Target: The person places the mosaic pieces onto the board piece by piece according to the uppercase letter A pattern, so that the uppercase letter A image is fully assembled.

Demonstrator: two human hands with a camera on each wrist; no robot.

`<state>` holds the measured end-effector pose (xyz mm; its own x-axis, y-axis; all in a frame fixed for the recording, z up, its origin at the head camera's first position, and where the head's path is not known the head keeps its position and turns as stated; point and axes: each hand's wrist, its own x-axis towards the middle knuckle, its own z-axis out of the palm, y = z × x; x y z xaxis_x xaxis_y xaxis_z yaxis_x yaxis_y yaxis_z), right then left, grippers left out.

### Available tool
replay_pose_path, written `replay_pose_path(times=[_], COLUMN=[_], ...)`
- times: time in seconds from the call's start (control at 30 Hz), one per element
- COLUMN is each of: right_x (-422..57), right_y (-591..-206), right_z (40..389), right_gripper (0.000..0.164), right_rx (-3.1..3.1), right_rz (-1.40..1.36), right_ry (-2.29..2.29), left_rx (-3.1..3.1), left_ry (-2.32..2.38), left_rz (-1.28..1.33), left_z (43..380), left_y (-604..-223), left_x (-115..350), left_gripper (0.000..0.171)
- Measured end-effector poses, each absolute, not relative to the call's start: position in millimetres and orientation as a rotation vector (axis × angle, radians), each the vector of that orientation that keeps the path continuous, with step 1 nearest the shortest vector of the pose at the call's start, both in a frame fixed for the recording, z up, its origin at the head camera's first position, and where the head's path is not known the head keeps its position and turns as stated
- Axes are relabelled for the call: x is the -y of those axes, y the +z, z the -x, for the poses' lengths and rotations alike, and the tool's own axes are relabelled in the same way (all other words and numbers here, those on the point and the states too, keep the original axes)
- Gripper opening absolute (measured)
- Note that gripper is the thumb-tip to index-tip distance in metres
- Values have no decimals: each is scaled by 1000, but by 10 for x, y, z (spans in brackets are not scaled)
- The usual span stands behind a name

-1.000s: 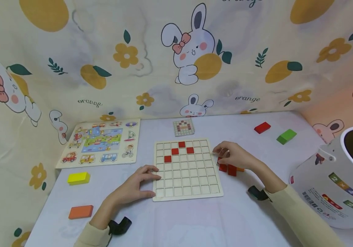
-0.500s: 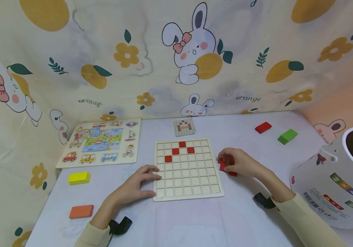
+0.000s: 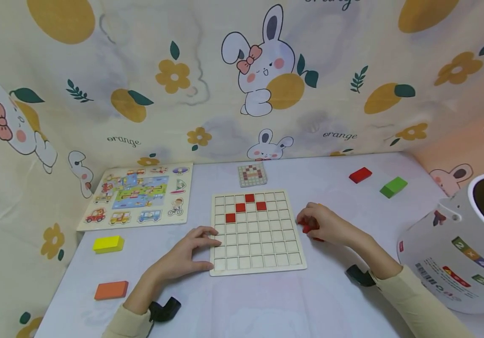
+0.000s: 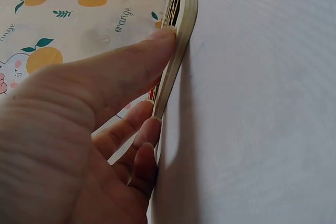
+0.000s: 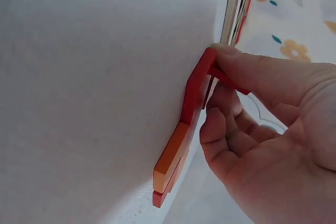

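In the head view a pale square grid board [image 3: 263, 239] lies at the middle of the table. Several red square tiles [image 3: 240, 207] sit in its upper cells. My left hand [image 3: 187, 251] rests at the board's left edge, its fingers relaxed; the left wrist view has the thumb [image 4: 157, 45] against the board's rim [image 4: 181, 40]. Just beyond the right edge, my right hand [image 3: 328, 225] bends over a small tile pile. In the right wrist view its thumb and fingers pinch a red tile [image 5: 231, 81]. Beside it lie another red tile [image 5: 194, 93] and an orange tile [image 5: 170, 158].
A small pattern card [image 3: 252, 174] lies behind the board. To the left are a vehicle puzzle board [image 3: 178, 192], a yellow block [image 3: 108, 243] and an orange block [image 3: 111, 290]. At right stand a red block [image 3: 360, 175], a green block [image 3: 393, 187] and a white bucket [image 3: 432, 263].
My right hand has shifted slightly towards me and closed over the tile pile, covering more of it. The left hand and the tiles on the board look unchanged.
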<state>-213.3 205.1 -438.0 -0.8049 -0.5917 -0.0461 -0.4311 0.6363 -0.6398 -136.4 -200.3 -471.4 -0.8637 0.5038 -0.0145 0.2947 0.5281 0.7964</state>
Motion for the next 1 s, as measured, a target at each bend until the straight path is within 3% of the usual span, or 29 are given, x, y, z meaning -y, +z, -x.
replay_pose_path(times=[0.37,0.67,1.0], right_x=[-1859,-1073,-406], right_y=[-4259,-4187,-4271], right_z=[2182,2336,2410], right_gripper=[15,21,22], right_rx=[-2535,-2418,-2360], right_rz=[885,1186,1234], right_ry=[-1002,-988,-872], left_rx=[-2534,-2536,-2530], left_ry=[1228,1221,1231], left_rz=[-679,-672,-718], left_z=[1364,1364,1373], left_y=[-4697,-4706,-4726], left_x=[1997,2004,2023], left_gripper=[47,48,47])
